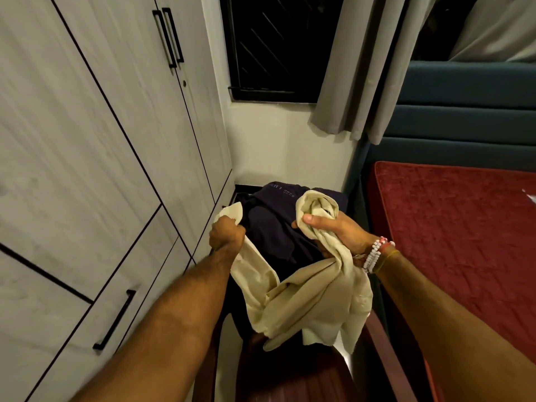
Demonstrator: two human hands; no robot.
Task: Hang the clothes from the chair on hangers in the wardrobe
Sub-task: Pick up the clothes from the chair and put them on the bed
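A cream-coloured garment hangs crumpled between both my hands, above the chair. My left hand grips one bunched edge of it at the left. My right hand holds another bunched part, thumb lying across the fabric. Under the cream garment lies a dark navy piece of clothing draped over the chair. The chair's dark wooden seat shows at the bottom. The wardrobe stands at the left with all its pale doors closed; no hanger is in sight.
Black bar handles sit on the wardrobe's upper doors, another on a lower drawer. A bed with a red cover and blue headboard fills the right. A dark window and grey curtain are ahead. The gap between wardrobe and bed is narrow.
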